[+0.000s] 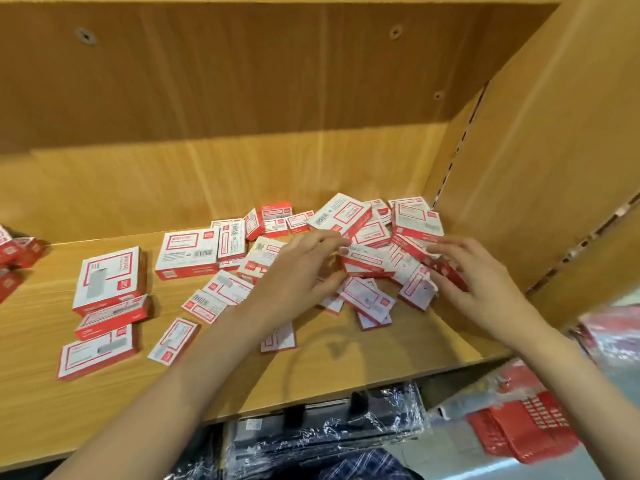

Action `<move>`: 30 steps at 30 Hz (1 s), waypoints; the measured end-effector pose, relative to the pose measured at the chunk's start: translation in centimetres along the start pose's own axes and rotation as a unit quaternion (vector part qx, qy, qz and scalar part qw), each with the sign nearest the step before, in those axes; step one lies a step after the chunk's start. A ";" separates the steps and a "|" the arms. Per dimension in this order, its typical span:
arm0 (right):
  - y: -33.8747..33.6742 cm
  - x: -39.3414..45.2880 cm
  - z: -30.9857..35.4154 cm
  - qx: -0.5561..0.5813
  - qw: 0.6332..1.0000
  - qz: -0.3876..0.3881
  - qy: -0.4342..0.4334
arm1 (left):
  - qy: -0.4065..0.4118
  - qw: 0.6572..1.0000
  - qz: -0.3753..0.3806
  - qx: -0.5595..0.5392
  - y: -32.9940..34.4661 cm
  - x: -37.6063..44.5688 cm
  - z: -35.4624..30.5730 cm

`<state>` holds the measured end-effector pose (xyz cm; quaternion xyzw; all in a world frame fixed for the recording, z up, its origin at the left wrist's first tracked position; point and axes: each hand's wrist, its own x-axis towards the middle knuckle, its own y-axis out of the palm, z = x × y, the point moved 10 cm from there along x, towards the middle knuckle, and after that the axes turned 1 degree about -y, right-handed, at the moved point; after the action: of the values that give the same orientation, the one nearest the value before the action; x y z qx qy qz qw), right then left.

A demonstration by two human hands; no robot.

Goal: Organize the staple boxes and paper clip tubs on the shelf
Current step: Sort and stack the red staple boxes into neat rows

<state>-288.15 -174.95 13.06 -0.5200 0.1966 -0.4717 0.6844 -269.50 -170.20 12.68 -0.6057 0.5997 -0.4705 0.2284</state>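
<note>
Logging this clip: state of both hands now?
Left hand: fingers and thumb pinch a small red-and-white cardboard staple box in the pile.
Right hand: open, fingers on the pile.

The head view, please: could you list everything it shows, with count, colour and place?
small staple boxes: too many to count, red and white, heaped from shelf centre to the right wall
large staple boxes: about four, red and white, shelf left of centre
red boxes: a few, far left edge, cut off
shelf: one, light wood, with back and right side panel
plastic-wrapped dark items: below the shelf
red basket: one, lower right
left hand: fingers curled among the heap
right hand: fingers spread on the heap
</note>
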 end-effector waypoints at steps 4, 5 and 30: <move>0.9 -0.9 -3.0 -0.169 0.982 0.048 0.064 | -0.004 0.999 0.041 0.015 2.4 2.5 -1.3; 1.4 -1.1 -3.0 -0.191 0.977 0.059 0.070 | -0.004 0.998 0.057 0.022 3.1 2.8 -1.4; 7.9 9.4 17.9 0.303 0.946 0.106 -0.054 | -0.197 0.970 -0.134 0.050 -11.4 -12.8 11.2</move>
<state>-266.56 -173.43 14.87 -0.2893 0.0607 -0.4050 0.8652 -252.13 -159.37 13.34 -0.7488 0.4323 -0.3977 0.3071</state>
